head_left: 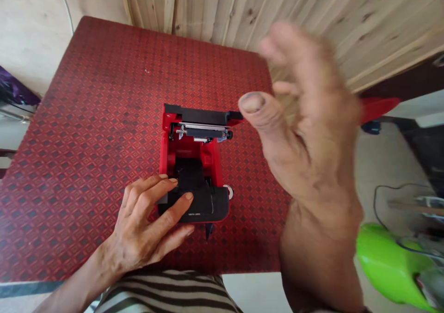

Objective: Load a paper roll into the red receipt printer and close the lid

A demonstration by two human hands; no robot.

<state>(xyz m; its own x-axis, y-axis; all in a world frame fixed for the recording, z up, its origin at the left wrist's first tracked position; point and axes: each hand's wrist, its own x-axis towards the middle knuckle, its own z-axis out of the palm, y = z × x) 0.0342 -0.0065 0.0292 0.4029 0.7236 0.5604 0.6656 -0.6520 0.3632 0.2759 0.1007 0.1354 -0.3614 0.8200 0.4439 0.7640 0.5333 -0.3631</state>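
Observation:
A red and black machine, which looks like a small printer, sits opened on the table. Inside its raised part runs a dark roller with a metal strip along it. My left hand lies with fingers outstretched on the black front cover, which bears small white lettering too small to read. High at the right, close to the camera, my right hand is lifted away from the machine. Its thumb stands apart from the fingers, which are smeared by motion, and nothing shows in it.
The table is covered with red patterned cloth. A white ring-shaped thing shows at the machine's right side. Wooden boards rise behind the table. On the right, below table height, are a bright green object and a dark cable.

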